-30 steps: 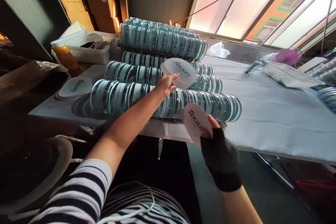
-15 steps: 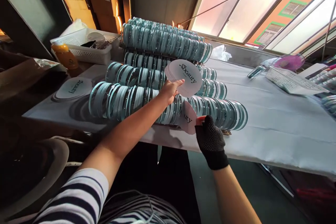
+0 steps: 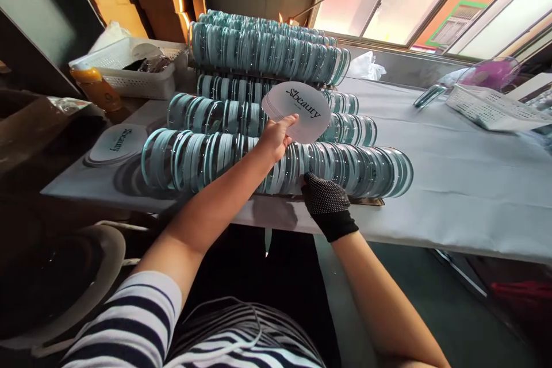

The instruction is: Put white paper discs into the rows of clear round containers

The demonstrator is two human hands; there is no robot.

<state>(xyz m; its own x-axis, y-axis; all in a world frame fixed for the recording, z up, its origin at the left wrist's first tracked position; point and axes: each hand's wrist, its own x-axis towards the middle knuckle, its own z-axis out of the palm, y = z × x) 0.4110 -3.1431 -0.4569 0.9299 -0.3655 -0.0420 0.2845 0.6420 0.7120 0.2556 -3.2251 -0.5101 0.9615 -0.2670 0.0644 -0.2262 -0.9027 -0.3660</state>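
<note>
My bare left hand grips a fanned stack of round white paper cards printed "beauty", thumb on top, above the glass discs. In a black dotted glove with bare fingertips, my right hand is closed at the near side of the front row of clear glass discs. A paper card at its fingertips has gone in between the discs, so most of it is hidden. The discs stand on edge, packed side by side, with pale sheets visible between many of them.
Further rows of glass discs stand behind. Another stack of printed cards lies at the table's left end. White baskets and an orange bottle are beyond it. At right sits a white perforated basket. A stool stands lower left.
My right hand has moved up and left to the front row, and the card it held has slid down between the discs. The left hand keeps its stack. The view has shifted slightly.
</note>
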